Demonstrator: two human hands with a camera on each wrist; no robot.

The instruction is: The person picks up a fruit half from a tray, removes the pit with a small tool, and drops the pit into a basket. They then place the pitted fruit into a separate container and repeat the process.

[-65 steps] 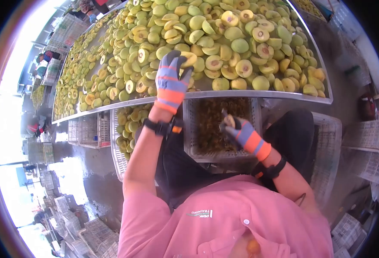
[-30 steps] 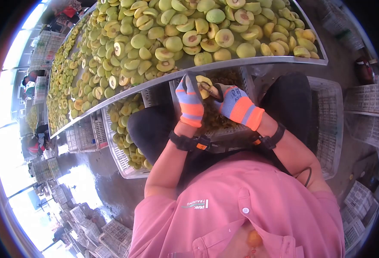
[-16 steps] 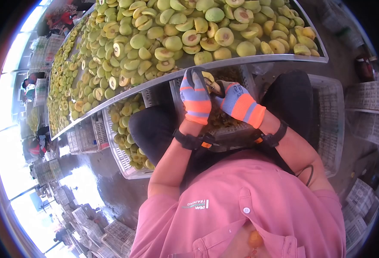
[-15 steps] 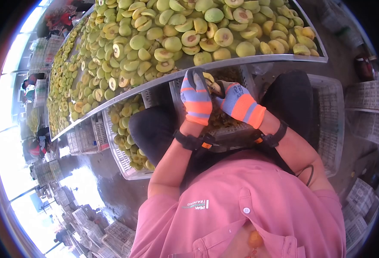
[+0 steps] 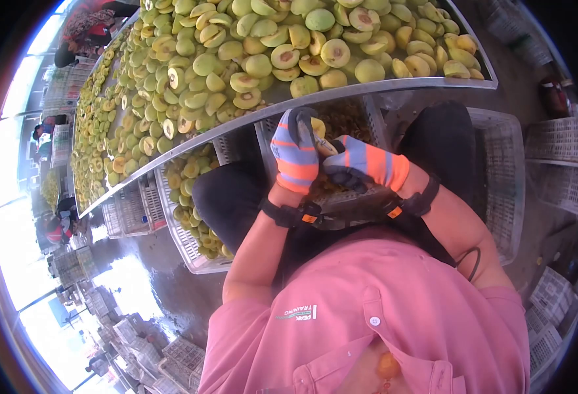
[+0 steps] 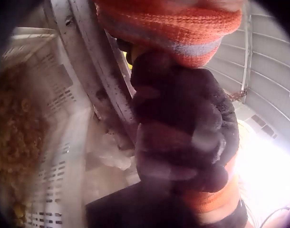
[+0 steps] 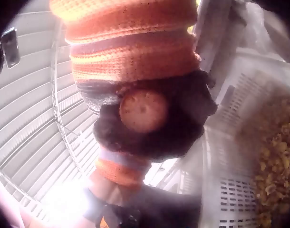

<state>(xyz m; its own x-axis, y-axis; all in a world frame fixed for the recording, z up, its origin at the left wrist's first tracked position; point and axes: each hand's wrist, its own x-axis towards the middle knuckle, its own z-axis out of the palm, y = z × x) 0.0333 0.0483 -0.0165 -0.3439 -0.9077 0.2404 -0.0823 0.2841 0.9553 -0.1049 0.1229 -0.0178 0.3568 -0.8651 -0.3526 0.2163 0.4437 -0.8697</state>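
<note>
In the head view the gloved left hand (image 5: 295, 151) pinches a yellow-green fruit piece (image 5: 318, 127) with thumb and fingers. Close against its right side, the gloved right hand (image 5: 366, 164) has dark fingers curled round a small pale-brown tool (image 5: 329, 146) that meets the fruit. A round, light brown end (image 7: 144, 110), perhaps the tool's handle, shows among the right hand's dark fingers in the right wrist view. Dark glove surfaces (image 6: 178, 128) fill the left wrist view and hide the fruit. Halved green fruits (image 5: 257, 65) cover the metal-edged table.
The table's metal rim (image 5: 302, 100) runs just beyond the hands. Beneath them stands a crate of brown scraps (image 7: 278, 166). A white crate (image 5: 187, 248) of fruit is at the left, another crate (image 5: 504, 190) at the right. Other people are at the far left.
The left hand has come back from the fruit pile with a piece and met the right hand above the scrap crate. Lately the right hand has turned, its dark fingers showing lower down.
</note>
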